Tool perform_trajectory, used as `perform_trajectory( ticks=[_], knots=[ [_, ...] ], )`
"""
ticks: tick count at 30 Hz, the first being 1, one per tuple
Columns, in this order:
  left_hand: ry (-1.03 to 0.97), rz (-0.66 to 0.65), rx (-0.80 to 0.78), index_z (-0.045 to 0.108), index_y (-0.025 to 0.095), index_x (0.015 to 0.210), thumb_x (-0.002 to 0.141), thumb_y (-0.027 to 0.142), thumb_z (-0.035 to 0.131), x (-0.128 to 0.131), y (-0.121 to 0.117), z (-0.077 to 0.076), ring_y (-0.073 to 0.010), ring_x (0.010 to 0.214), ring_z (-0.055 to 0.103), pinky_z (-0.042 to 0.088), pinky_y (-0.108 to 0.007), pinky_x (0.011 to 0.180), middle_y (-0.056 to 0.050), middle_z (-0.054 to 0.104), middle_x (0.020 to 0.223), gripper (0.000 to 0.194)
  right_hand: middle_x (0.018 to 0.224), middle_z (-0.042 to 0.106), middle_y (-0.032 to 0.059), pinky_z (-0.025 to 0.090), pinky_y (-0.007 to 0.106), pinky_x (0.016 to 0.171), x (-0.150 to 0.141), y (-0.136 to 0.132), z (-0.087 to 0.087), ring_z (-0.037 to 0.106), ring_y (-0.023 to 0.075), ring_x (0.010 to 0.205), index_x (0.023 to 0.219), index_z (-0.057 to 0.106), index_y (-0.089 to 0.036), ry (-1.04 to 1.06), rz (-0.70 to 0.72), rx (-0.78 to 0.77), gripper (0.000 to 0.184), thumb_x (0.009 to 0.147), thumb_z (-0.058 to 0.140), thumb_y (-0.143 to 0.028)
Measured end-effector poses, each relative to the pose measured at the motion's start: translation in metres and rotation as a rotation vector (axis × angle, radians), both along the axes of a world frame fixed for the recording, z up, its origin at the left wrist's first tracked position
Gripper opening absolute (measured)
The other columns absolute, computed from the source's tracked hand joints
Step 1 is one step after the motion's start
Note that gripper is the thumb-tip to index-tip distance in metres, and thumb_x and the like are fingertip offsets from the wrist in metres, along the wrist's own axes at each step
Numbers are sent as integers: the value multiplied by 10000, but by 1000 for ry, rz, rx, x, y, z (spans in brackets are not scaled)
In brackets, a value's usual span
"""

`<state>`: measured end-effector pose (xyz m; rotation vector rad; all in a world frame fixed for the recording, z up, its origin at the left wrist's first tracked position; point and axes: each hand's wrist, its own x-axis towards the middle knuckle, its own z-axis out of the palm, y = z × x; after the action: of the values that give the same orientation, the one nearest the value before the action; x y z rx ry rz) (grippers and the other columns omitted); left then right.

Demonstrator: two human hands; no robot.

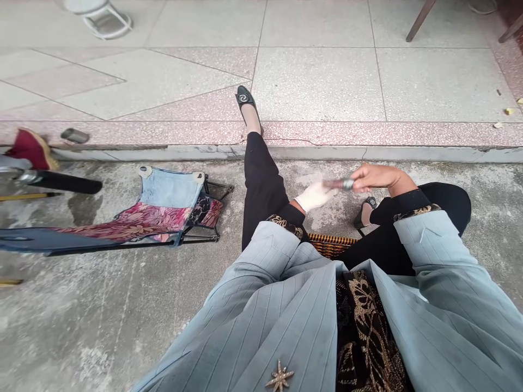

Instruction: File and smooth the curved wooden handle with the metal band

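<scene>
My left hand [314, 195], in a white glove, is above the ground between my knees, its fingers smeared by motion. My bare right hand [375, 177] is closed on the grey end of a short brown-and-grey rod [338, 184]. The rod's reddish-brown end reaches left to the gloved fingers and overlaps them. Blur hides its exact kind and whether the glove grips it.
A low folding recliner [157, 215] with patterned cloth stands on the concrete at left. Beyond it are another person's dark red shoe [30, 149] and a black-ended tube [67, 181]. A raised tiled step [314, 81] runs ahead, with a white stool [102, 19] on it.
</scene>
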<state>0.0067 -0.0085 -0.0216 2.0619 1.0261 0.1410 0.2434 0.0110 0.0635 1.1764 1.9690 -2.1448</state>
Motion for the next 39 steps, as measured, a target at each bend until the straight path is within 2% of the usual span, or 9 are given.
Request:
perform_trajectory(
  ticks=[4,7,13,17,25,28,32,35,39],
  knots=[
    [78,-58,22,677,190,1024,1039,394,387,4,-1,8,-194,858,679,449,-274,758,-48,733,922,355,651,536,-15,304,243,505,6,4,-3,387,81,531,850,632,-177,-11,-500,129,515,771,751,-671],
    [158,-128,74,688,210,1055,1031,400,395,10,-5,9,-211,869,675,444,-289,759,-51,740,935,350,665,560,21,356,266,532,1,9,-12,437,110,562,798,622,-176,-262,-520,187,431,849,705,-595],
    [278,-201,158,705,207,1057,1023,408,392,14,-10,-6,-229,877,693,440,-312,735,-85,754,976,373,832,675,122,423,325,687,-17,14,-20,625,228,802,898,708,-154,-871,-151,463,343,945,603,-477],
    [318,-216,229,716,192,1062,1005,419,445,14,-14,-16,-258,876,710,446,-329,741,-123,744,906,358,874,698,186,466,392,749,-31,7,-26,674,313,886,904,736,-145,-1027,135,407,298,904,678,-437],
    [303,-82,317,678,204,1168,1036,392,391,8,-11,4,-257,851,708,441,-325,732,-121,744,922,367,581,566,-14,396,282,588,-25,-4,-20,478,109,536,716,672,-169,-622,403,-3,323,770,792,-464],
    [202,42,218,676,174,1151,1047,406,371,6,-5,11,-242,847,689,445,-321,765,-105,735,912,397,634,579,-30,368,256,559,-12,-2,-7,467,91,551,849,704,-162,-220,247,-67,511,685,809,-634],
    [114,65,99,681,170,1070,1051,381,332,6,-2,12,-211,825,665,440,-298,764,-70,728,892,409,668,548,-20,341,263,565,4,2,1,425,92,569,885,655,-176,2,-281,151,564,761,722,-723],
    [91,-44,41,687,200,1007,1031,400,381,9,-6,8,-203,815,658,425,-294,739,-47,731,887,366,706,538,5,337,274,580,7,6,-7,422,111,605,856,611,-198,-86,-538,228,551,838,628,-748],
    [157,-132,79,687,233,1108,1035,435,375,17,-13,2,-213,863,680,428,-296,736,-47,751,962,379,778,602,67,381,314,612,-3,13,-18,506,160,659,889,653,-180,-512,-484,311,421,934,597,-595]
  ],
)
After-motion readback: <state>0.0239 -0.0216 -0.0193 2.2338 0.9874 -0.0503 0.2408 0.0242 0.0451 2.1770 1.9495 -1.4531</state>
